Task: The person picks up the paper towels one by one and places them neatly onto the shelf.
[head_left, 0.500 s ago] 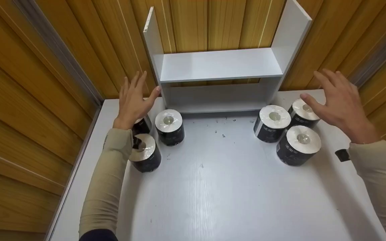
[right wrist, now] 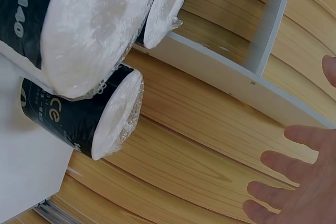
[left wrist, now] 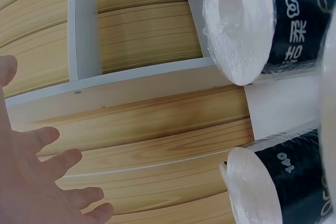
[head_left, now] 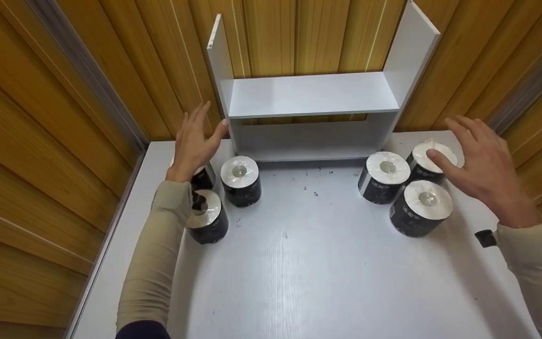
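"What did the fingers (left wrist: 63,164) have hold of?"

"Nothing: on the left hand (head_left: 194,149) and right hand (head_left: 485,169) they were spread, apart from the left trio of rolls (head_left: 243,190) and right trio of rolls (head_left: 414,219)"

"And those?"

"Upright on the counter (head_left: 299,263), ends in clear wrap (right wrist: 131,114), dark bands (right wrist: 58,106) around their sides"

"Beyond?"

"A two-level white shelf (head_left: 313,94) stood behind, between the hands, by the wooden wall (head_left: 294,37)"

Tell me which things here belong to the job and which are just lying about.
Likely part of the job:
six paper rolls
white shelf
left hand
right hand

Just there:
dark specks
table
wooden wall
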`<state>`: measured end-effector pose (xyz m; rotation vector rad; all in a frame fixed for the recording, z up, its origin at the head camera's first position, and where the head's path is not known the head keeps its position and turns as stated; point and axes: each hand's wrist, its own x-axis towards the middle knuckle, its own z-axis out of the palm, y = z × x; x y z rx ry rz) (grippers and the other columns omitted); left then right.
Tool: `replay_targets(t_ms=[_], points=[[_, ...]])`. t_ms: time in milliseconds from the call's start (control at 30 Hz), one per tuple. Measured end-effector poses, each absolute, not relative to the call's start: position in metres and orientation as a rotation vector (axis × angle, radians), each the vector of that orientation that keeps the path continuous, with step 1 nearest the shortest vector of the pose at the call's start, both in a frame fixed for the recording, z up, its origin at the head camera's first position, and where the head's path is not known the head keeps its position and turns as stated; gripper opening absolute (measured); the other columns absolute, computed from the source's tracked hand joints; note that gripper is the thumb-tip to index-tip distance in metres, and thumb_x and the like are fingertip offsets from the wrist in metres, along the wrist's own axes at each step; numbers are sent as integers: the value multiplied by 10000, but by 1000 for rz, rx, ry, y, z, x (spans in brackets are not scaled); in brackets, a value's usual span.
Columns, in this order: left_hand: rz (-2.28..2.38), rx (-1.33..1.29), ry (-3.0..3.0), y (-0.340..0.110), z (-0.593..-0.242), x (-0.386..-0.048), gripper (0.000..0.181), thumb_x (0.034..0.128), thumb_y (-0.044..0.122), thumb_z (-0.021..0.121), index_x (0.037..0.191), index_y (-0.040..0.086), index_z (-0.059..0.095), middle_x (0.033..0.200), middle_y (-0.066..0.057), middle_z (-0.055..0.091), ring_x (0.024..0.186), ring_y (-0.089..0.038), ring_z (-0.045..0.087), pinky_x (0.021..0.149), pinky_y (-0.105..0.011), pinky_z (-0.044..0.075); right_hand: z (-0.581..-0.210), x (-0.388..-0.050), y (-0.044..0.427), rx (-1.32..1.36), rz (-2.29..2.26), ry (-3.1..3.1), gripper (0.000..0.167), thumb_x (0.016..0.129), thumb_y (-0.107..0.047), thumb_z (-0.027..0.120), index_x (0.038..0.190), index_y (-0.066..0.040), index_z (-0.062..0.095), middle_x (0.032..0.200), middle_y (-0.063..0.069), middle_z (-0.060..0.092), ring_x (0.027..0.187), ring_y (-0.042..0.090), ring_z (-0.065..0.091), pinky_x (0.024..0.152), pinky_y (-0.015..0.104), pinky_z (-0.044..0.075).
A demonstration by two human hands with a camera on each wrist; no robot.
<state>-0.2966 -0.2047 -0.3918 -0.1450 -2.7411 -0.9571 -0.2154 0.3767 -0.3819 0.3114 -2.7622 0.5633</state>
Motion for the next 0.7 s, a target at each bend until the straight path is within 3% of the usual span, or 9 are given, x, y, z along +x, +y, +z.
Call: replay_targets(t_ms=[233,467,700], points=[[-1075,-152,-2686,-201,-394,-299,806,1040,651,519,1696,227,319,1769,-80,276,1625,-345,274,1312,-619,216,-389,-200,374,315,622,-2713,726,1033,-450,652,1635,-111,430,1645,237,418,1552,527,299,1216,808,159],[-1224,-123,-2632,-191,-392,-302,797,1047,624,536,1692,205,327,1757,-65,305,1625,-293,285,1325,-524,251,-397,-184,375,338,676,-2652,688,994,-373,726,1581,-90,506,1598,238,478,1497,539,381,1208,777,226],[-1301,-76,-2611,-183,-392,-304,779,1053,613,544,1690,218,332,1756,-45,312,1631,-275,273,1329,-523,243,-407,-170,375,304,705,-2617,667,955,-338,781,1532,-85,563,1553,233,526,1434,537,440,1164,773,281]])
